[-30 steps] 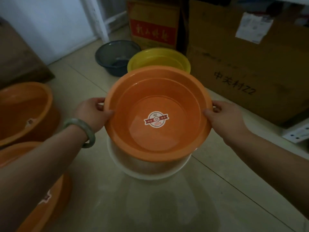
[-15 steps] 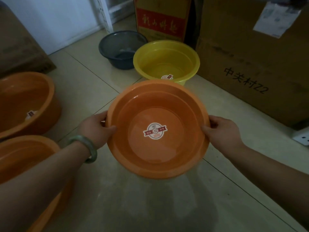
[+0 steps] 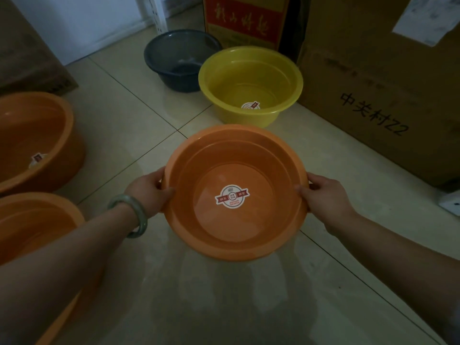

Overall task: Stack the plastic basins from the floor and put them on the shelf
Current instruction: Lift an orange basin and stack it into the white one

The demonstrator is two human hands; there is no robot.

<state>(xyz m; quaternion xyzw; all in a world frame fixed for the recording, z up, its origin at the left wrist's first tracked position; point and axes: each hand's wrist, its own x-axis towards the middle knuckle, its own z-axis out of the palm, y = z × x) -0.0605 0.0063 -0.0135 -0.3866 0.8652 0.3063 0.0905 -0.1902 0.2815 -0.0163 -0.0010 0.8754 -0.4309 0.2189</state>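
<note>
Orange basin (image 3: 235,192) between left hand (image 3: 146,192) and right hand (image 3: 326,195)

The left edge cuts off two orange basins, the farther one (image 3: 32,140) and the nearer one (image 3: 37,232), whose front the left forearm (image 3: 62,257) also covers. The sticker (image 3: 232,196) in the held basin (image 3: 235,192) is too small to read. The paper label (image 3: 423,21) on the brown carton (image 3: 385,83) is blurred and runs off the top right corner.
</note>
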